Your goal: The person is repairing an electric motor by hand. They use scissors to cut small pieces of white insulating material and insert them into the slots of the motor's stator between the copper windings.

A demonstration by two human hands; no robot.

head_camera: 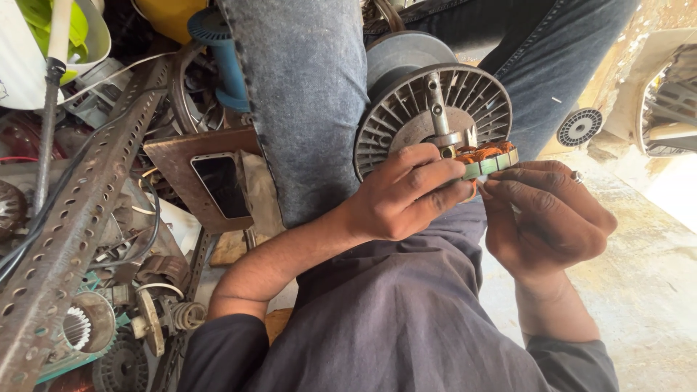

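From the head camera, we see the left hand (406,196) and right hand (548,218) both curled tight around one copper-wound coil ring (488,161), held against one grey finned motor housing (432,116) resting on the lap. We would grip evenly, sparing the windings. One phone (220,185) lies on a brown board (174,156).
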